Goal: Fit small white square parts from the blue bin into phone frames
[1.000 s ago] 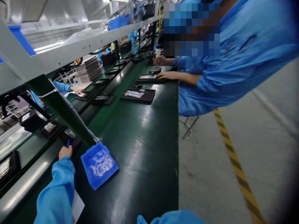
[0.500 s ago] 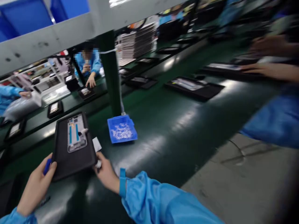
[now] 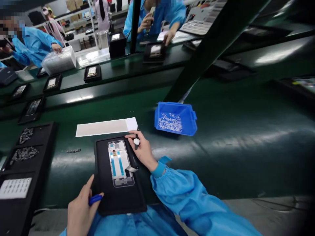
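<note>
left grip (image 3: pixel 81 214): closed on blue-handled pen (image 3: pixel 95 199) | right grip (image 3: pixel 142 152): pinching white-capped tool (image 3: pixel 136 142) | black tray (image 3: pixel 128 200): holds phone frame (image 3: pixel 120 164) flat, within both grips' reach

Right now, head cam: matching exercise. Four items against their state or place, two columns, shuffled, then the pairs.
1 left hand
2 right hand
3 phone frame
4 blue plastic bin

A lies in the black tray
B holds small white pieces
C pinches a white-tipped dark tool
D grips a blue tool

Pairs: 1D, 2C, 3A, 4B
</note>
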Motion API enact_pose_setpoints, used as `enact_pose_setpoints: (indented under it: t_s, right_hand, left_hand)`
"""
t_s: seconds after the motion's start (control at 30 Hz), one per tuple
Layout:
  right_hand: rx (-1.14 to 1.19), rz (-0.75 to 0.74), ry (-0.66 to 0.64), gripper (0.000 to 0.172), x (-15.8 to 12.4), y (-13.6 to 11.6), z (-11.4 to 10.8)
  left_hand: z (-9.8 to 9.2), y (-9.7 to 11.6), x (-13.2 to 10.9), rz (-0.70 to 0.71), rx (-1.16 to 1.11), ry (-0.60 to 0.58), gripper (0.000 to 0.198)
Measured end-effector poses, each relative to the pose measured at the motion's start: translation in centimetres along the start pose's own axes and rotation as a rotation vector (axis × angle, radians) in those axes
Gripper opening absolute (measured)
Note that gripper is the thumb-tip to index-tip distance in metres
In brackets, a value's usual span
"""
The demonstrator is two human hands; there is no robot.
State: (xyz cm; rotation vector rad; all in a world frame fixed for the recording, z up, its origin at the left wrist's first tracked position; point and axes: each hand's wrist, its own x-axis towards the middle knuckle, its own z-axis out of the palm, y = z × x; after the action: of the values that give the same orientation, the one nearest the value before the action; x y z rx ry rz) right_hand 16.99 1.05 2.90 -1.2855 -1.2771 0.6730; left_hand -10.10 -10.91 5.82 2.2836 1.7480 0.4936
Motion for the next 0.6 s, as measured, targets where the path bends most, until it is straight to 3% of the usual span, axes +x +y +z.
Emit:
enact_pose_setpoints:
  t_s: [0.07, 0.1, 0.2, 0.3, 0.4, 0.5, 0.6]
  right_hand:
    - [-0.035, -0.019, -0.038, 0.018, -0.1, -0.1, 0.1]
    - [-0.050, -0.032, -0.058, 0.019, -0.1, -0.1, 0.2]
    - [-0.183, -0.135, -0.144, 0.022, -0.2, 0.5, 0.4]
    - [-0.404, -0.261, -0.190, 0.025, -0.5, 1.5, 0.6]
    - [-0.514, -0.320, -0.186, 0.024, -0.7, 1.5, 0.3]
    - [-0.543, -0.363, -0.141, 0.020, 0.1, -0.3, -0.3]
    - [-0.449, -0.350, -0.168, 0.017, 2.1, -3.5, -0.1]
  left_hand:
    - [-0.2, 1.3, 1.5, 0.145, 0.053, 0.083, 0.044]
    - [-0.2, 2.1, 2.2, 0.232, 0.070, 0.065, 0.041]
    - [0.9, 4.1, 4.1, 0.443, 0.142, -0.125, 0.038]
    - [2.0, 4.8, 4.7, 0.527, 0.198, -0.251, 0.029]
    - [1.2, 3.8, 4.6, 0.544, 0.089, -0.262, 0.031]
    - [-1.1, 0.9, 5.7, 0.405, -0.070, -0.054, 0.036]
    - [-2.8, -3.6, 8.4, 0.085, -0.004, 0.249, 0.025]
